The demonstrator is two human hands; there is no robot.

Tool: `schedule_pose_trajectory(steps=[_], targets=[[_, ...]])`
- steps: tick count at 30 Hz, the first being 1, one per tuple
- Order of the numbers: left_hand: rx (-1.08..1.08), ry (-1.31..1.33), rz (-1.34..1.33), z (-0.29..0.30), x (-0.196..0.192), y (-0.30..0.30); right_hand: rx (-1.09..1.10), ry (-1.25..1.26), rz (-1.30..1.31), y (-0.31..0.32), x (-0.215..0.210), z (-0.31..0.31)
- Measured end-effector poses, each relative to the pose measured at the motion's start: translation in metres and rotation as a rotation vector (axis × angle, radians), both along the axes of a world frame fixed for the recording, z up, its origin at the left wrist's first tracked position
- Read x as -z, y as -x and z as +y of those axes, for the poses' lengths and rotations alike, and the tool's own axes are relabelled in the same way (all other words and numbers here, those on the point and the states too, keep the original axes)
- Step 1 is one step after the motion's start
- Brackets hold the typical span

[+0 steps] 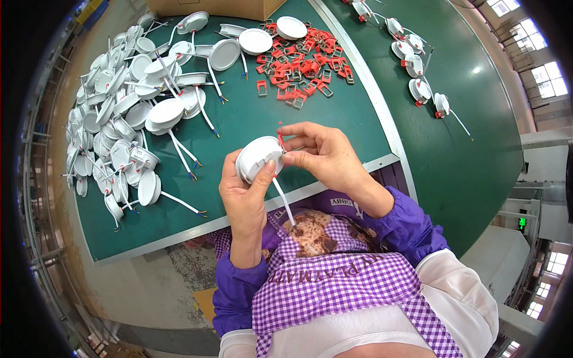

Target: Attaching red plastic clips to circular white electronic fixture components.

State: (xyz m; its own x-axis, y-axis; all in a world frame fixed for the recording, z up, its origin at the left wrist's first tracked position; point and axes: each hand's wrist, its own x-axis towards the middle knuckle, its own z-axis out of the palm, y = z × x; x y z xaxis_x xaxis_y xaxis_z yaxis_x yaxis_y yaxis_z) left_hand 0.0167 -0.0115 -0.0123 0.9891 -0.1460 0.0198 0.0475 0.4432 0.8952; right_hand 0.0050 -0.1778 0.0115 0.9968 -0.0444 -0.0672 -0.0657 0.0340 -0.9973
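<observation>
Over the front edge of the green table I hold a round white downlight (255,156) in my left hand (243,194), its fingers wrapped round the rim and the thumb on the housing. A white cable hangs from the light toward my apron. My right hand (319,152) pinches a red clip (281,141) at the light's right side, thumb and fingertips closed on it. Part of the clip is hidden by the fingers. Beyond my hands lies a heap of red clips with metal frames (307,62).
A large pile of white downlights (119,113) with cables covers the table's left side. A cardboard box (218,7) stands at the far edge. Right of a metal rail (373,98), a green conveyor belt (462,179) carries several lights with red clips (419,89).
</observation>
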Motion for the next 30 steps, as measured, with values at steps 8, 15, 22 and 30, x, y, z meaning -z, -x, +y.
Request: schedule_pose_trajectory(steps=[8, 15, 22, 30], targets=[[0.185, 0.146, 0.326, 0.005, 0.003, -0.010, -0.141, 0.031, 0.226, -0.007, 0.007, -0.016], [0.301, 0.014, 0.275, 0.031, 0.001, -0.026, 0.157, 1.134, -0.280, -0.051, 0.037, -0.040], [0.377, 0.103, 0.358, 0.042, 0.013, -0.021, -0.025, 1.387, -0.197, -0.059, 0.031, -0.035], [0.346, 0.496, 0.612, 0.021, 0.023, -0.015, 0.076, 0.325, -0.148, -0.018, -0.009, 0.010]])
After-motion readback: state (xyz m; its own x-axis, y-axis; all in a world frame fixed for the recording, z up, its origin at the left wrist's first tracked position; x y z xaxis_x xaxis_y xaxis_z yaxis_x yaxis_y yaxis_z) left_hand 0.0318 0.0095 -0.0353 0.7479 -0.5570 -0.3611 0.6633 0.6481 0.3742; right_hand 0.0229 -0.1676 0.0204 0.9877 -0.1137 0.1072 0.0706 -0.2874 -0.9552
